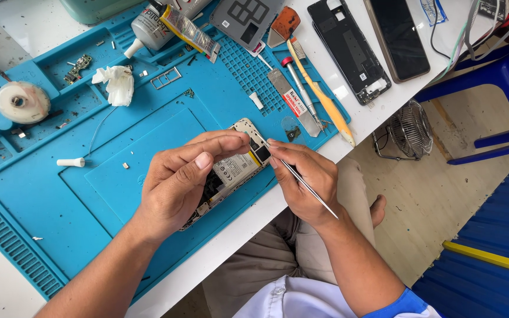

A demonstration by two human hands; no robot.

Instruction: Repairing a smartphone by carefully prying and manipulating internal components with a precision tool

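An opened phone (237,168) with its back off lies tilted on the blue work mat (89,171), its battery and circuit board showing. My left hand (181,179) grips the phone from above, fingers over its upper edge and thumb on its middle. My right hand (301,179) holds thin metal tweezers (301,182), whose tips touch the phone's top right part near the board. The tweezers' long end sticks out past my wrist.
On the mat lie a crumpled tissue (116,82), a tape roll (22,101), a glue tube (187,29), a white bottle (148,29), a metal pry tool (293,100), a yellow brush (322,94). A phone back frame (349,47) and a screen panel (397,38) lie on the white table. A small fan (410,129) stands on the floor.
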